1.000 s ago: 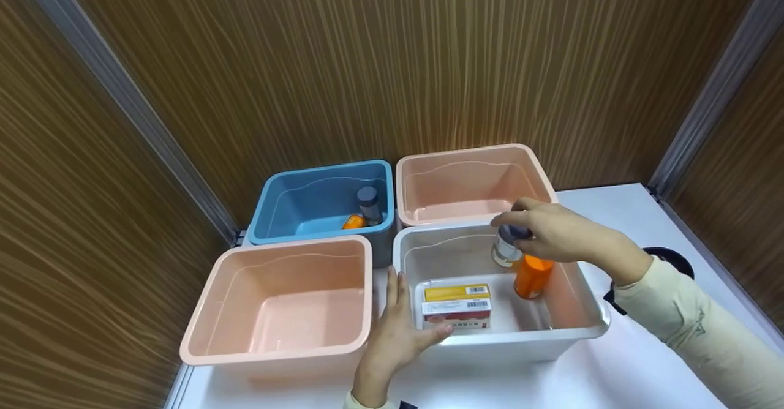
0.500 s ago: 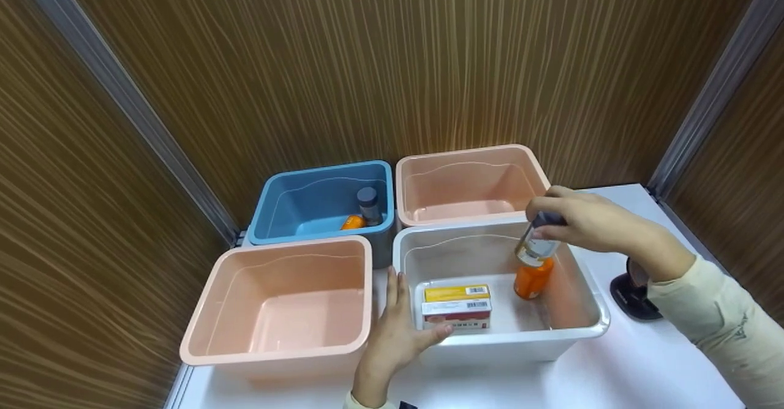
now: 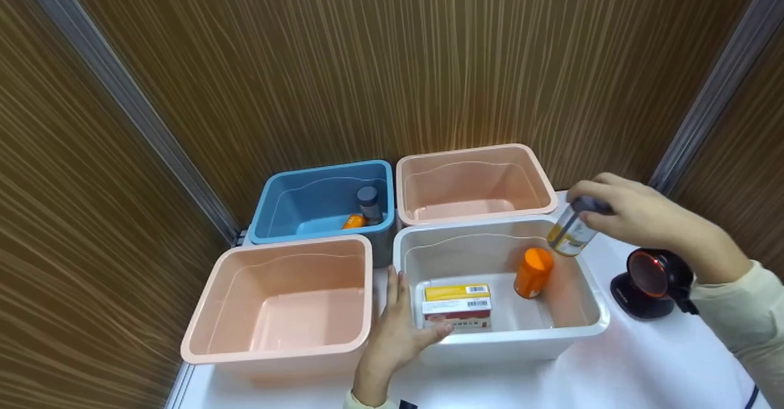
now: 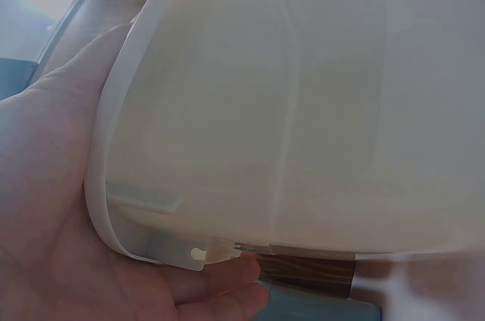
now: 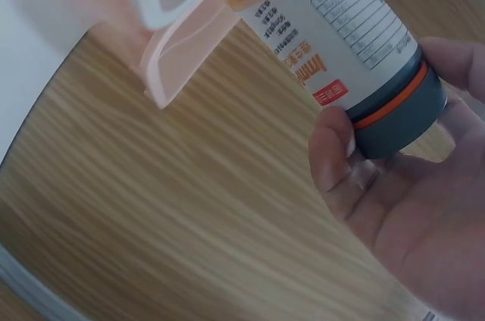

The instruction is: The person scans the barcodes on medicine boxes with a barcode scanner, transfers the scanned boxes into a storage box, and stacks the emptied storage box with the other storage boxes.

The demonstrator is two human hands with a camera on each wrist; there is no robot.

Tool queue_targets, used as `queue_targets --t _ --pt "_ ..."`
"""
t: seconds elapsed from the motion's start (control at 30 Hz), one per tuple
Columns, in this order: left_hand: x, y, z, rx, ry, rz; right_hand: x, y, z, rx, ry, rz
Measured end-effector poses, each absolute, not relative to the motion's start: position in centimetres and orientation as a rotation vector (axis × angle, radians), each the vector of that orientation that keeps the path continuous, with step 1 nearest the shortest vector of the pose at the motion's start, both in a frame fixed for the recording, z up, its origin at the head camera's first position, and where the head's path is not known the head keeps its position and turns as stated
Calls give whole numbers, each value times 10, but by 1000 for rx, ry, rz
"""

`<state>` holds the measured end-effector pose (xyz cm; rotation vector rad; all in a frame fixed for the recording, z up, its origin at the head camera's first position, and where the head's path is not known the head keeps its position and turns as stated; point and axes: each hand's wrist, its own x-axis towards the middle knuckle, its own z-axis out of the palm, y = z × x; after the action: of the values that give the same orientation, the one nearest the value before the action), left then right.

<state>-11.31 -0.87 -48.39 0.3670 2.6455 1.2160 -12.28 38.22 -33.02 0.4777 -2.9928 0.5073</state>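
My right hand (image 3: 637,213) pinches a supplement bottle (image 3: 573,235) by its dark cap, tilted over the right rim of the white bin (image 3: 502,339). In the right wrist view, fingers and thumb grip the grey cap with an orange ring, and the printed label (image 5: 348,22) shows. My left hand (image 3: 395,335) rests at that bin's near left corner, its fingers straight along the outside and its thumb over the front rim. Inside the white bin stand an orange bottle (image 3: 533,273) and small medicine boxes, one yellow (image 3: 450,293), one white and red (image 3: 456,315).
A blue bin (image 3: 294,204) at the back left holds a dark-capped bottle (image 3: 369,206) and an orange item (image 3: 353,221). Pink bins stand at the back right (image 3: 471,182) and front left (image 3: 294,311). A black round-headed device (image 3: 649,274) stands on the white table.
My right hand has lifted the dark-capped bottle from beside the orange bottle and carried it right, to over the white bin's right rim. The left hand has stayed still.
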Motion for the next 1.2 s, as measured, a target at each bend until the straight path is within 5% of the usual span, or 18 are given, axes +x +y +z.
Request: queue_targets --t 0.37,1.2 --pt "-114 -8 -483 359 2631 1213 -113 426 -342 171 -3047 608" --pt "-111 -9 -484 347 2655 1204 -120 451 -433 345 -3206 547"
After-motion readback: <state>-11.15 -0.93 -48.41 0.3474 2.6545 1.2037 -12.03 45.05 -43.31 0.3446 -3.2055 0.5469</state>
